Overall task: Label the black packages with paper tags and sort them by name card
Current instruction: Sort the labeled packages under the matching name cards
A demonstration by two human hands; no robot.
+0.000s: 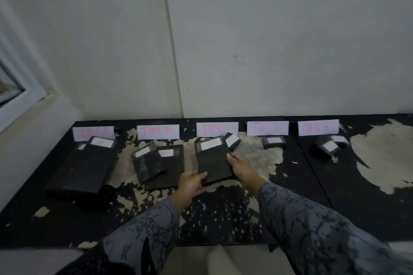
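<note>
A flat black package (214,161) with a white paper tag at its far end lies in front of the third name card (217,129). My left hand (192,183) grips its near left corner. My right hand (240,168) holds its right edge. Behind it a small tagged package (232,140) leans by the card. Several name cards with pink lettering stand along the wall, among them the TIM B card (158,131). Tagged black packages lie before each card: a large one (83,167) at the left, two overlapping ones (156,163), one (273,142) and a pair (331,145) further right.
The black table (234,219) has worn pale patches, a large one (384,158) at the right. A white wall stands right behind the cards. A window frame (20,94) is at the far left. The table's near edge runs under my sleeves.
</note>
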